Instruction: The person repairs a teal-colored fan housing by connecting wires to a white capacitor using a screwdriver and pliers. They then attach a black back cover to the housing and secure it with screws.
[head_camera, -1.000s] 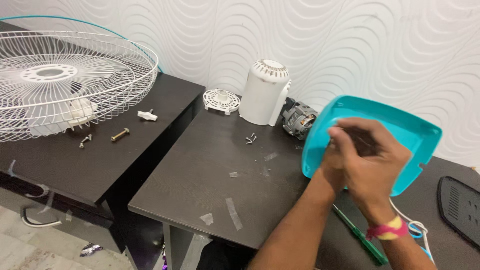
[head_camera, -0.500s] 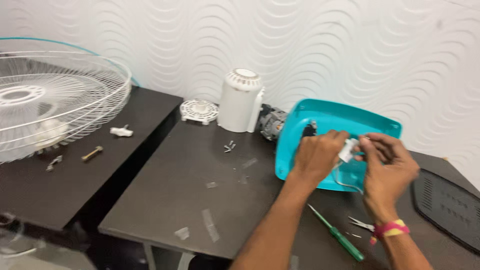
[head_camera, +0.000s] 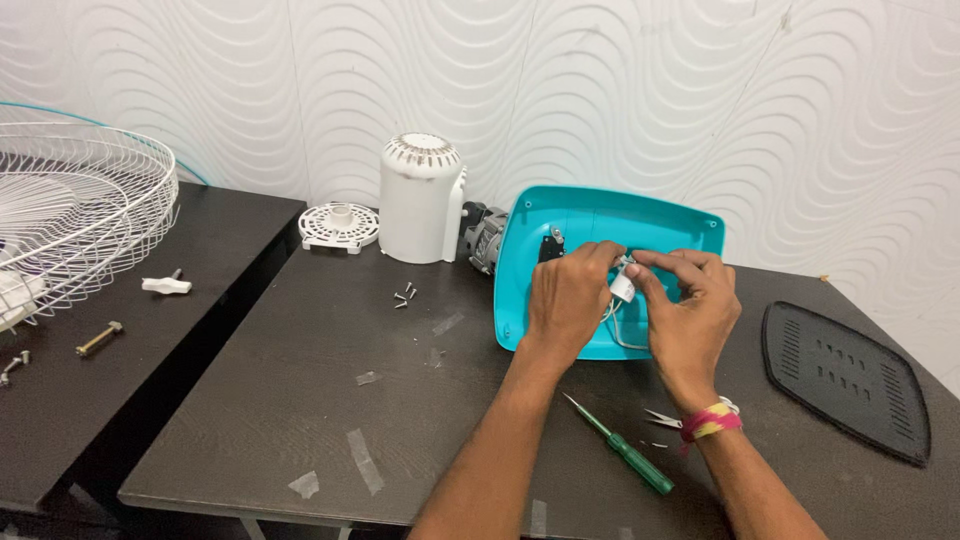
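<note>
A teal plastic fan base shell (head_camera: 590, 215) lies tilted on the dark table (head_camera: 300, 400), hollow side up. My left hand (head_camera: 568, 298) and my right hand (head_camera: 688, 305) meet over its middle. Together the fingers pinch a small white part (head_camera: 622, 287) with thin white wires (head_camera: 620, 335) trailing from it into the shell. A small black component (head_camera: 551, 245) is fixed inside the shell just left of my left hand. A wristband in red and yellow circles my right wrist.
A green-handled screwdriver (head_camera: 625, 450) and small scissors (head_camera: 665, 420) lie near my forearms. A black vented plate (head_camera: 845, 380) rests at right. Behind stand a white motor cover (head_camera: 420, 200), a motor (head_camera: 484, 238), a white round cap (head_camera: 338, 224) and screws (head_camera: 404, 296). A wire fan guard (head_camera: 70, 220) covers the left table.
The view has swung right, with the guard sliding left. My hands parted from a tight clasp and now hold the white part between them over the shell.
</note>
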